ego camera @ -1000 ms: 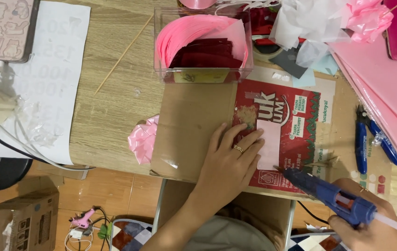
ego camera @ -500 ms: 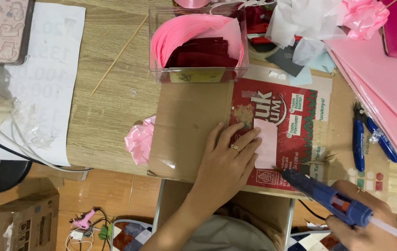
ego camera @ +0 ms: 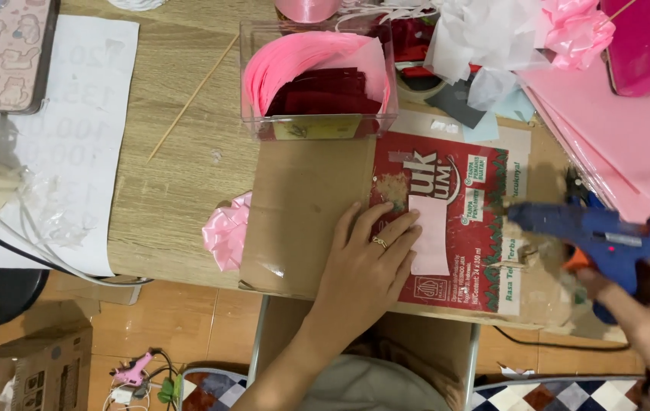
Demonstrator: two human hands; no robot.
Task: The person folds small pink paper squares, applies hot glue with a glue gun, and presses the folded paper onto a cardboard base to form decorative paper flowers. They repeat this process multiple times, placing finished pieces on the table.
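Wooden worktop (ego camera: 180, 175) carries a flattened brown cardboard sheet with a red printed panel (ego camera: 309, 205) at its near edge. Clear plastic box of pink and dark red petals (ego camera: 317, 84) stands just beyond it. Left hand (ego camera: 367, 262) lies flat, fingers spread, pressing a small pale pink paper rectangle (ego camera: 430, 234) onto the red panel. Right hand (ego camera: 648, 320) grips a blue glue gun (ego camera: 595, 236), nozzle pointing left, near right.
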